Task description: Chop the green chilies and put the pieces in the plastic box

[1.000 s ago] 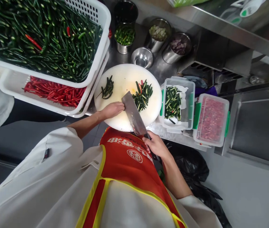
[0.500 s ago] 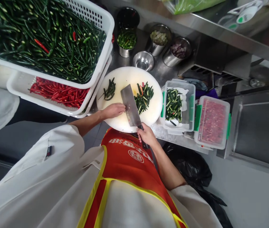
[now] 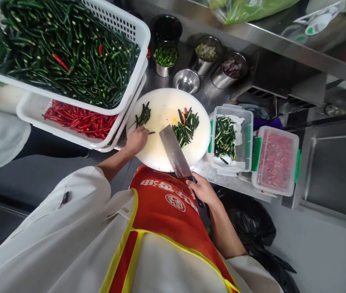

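Note:
My right hand [image 3: 202, 189] is wrapped round the black handle of a cleaver [image 3: 174, 150], whose broad blade lies tilted over the front of the round white cutting board [image 3: 157, 150]. My left hand [image 3: 137, 140] is closed at the board's left side, and the tip of a green chili [image 3: 151, 132] sticks out past its fingers. Just beyond that hand rests a small bunch of whole green chilies [image 3: 144, 114]. To the right of the blade sits a heap of cut green chilies [image 3: 187, 128] with a few red bits.
Stacked white baskets at left hold green chilies [image 3: 78, 53] and red chilies [image 3: 78, 120]. A metal bowl [image 3: 187, 80] and several steel pots stand behind the board. At right are a tub of cut chilies [image 3: 224, 138] and a tub of pink minced food [image 3: 275, 158]. Someone's white sleeve [image 3: 0, 138] shows at left.
My left hand has moved from beside the blade to the left, near the whole chilies, and now has a chili in it. The cleaver has shifted right and toward me.

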`<action>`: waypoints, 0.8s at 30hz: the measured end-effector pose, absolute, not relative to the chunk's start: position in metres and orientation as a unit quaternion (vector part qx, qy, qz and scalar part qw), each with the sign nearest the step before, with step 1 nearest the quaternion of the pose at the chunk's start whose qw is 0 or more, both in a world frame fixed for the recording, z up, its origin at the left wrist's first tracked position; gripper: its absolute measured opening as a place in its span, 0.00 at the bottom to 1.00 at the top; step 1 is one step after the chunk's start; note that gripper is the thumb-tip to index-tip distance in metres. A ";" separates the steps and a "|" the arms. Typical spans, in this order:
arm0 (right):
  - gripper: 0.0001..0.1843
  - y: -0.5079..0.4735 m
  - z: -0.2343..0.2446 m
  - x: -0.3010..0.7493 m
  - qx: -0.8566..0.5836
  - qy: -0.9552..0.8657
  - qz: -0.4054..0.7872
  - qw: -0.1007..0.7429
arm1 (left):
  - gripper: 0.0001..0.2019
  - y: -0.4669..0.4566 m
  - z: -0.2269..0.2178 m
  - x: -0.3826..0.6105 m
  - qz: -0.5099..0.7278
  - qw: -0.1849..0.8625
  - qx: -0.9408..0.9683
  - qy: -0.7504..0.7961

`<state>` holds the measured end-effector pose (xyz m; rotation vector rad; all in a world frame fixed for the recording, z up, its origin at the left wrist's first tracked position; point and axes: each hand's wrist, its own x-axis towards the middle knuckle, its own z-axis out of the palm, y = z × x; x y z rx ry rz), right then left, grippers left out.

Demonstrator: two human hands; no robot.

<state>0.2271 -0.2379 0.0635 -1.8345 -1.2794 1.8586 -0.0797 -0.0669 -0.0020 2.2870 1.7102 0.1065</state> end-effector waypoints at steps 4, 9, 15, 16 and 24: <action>0.10 -0.235 0.059 0.229 -0.653 -0.428 0.606 0.152 | 0.12 -0.096 -0.007 -0.073 0.052 0.185 0.825 0.531; 0.08 -0.234 0.071 0.226 -0.638 -0.454 0.609 0.128 | 0.12 -0.109 -0.012 -0.082 0.137 0.207 0.820 0.516; 0.08 -0.224 0.086 0.213 -0.602 -0.523 0.601 0.063 | 0.13 -0.093 -0.028 -0.084 0.185 0.202 0.855 0.440; 0.07 -0.223 0.089 0.212 -0.598 -0.531 0.598 0.057 | 0.13 -0.091 -0.030 -0.082 0.186 0.202 0.863 0.423; 0.06 -0.218 0.107 0.222 -0.591 -0.513 0.622 0.012 | 0.14 -0.078 -0.028 -0.083 0.170 0.208 0.910 0.316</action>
